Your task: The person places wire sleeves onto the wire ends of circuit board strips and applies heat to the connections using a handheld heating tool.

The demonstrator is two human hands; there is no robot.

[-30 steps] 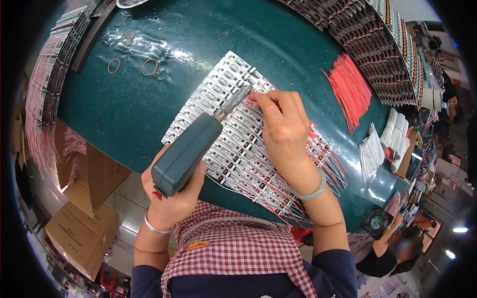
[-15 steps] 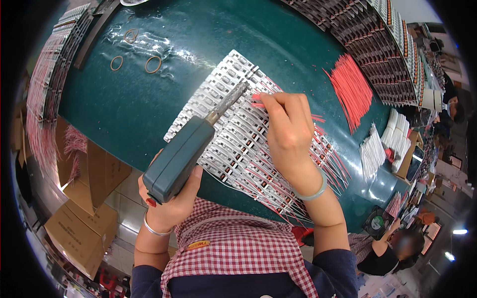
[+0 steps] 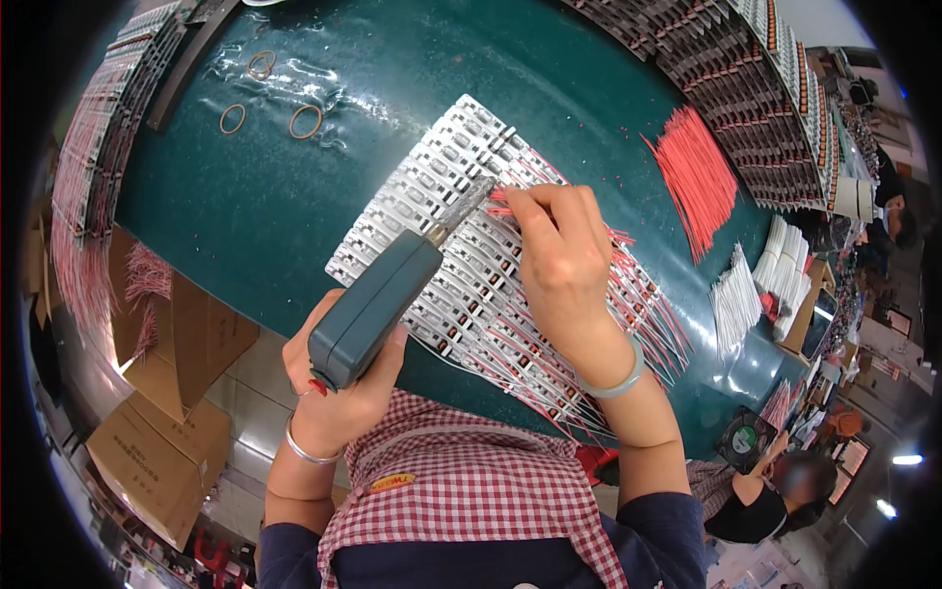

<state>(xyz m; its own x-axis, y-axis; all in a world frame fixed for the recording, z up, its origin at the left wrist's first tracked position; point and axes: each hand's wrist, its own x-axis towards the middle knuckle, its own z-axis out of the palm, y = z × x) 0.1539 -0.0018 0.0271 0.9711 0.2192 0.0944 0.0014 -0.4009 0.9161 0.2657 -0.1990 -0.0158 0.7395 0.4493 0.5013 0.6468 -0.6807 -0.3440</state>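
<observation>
My left hand (image 3: 358, 398) is wrapped round the grip of a dark green soldering gun (image 3: 373, 306), whose grey metal barrel points up and to the right. The barrel's tip is close to several short red wires (image 3: 499, 203) that my right hand (image 3: 564, 253) pinches between thumb and fingers. Contact between tip and wires is too fine to make out. Under both lies a slanted block of white plastic parts (image 3: 397, 216) in rows with small metal pieces. Red and white wires (image 3: 530, 368) trail from its lower right rows toward me.
A pile of red wires (image 3: 692, 182) and bundles of white wires (image 3: 736, 299) lie to the right. Stacked parts (image 3: 756, 108) rise at the far right, more (image 3: 98, 167) at the left. Rubber bands (image 3: 306, 122) lie far left. Cardboard boxes (image 3: 162, 466) stand below; a co-worker (image 3: 756, 496) sits at right.
The soldering gun and my left hand have shifted slightly right and toward me. My right hand has moved a little left, still pinching red wires.
</observation>
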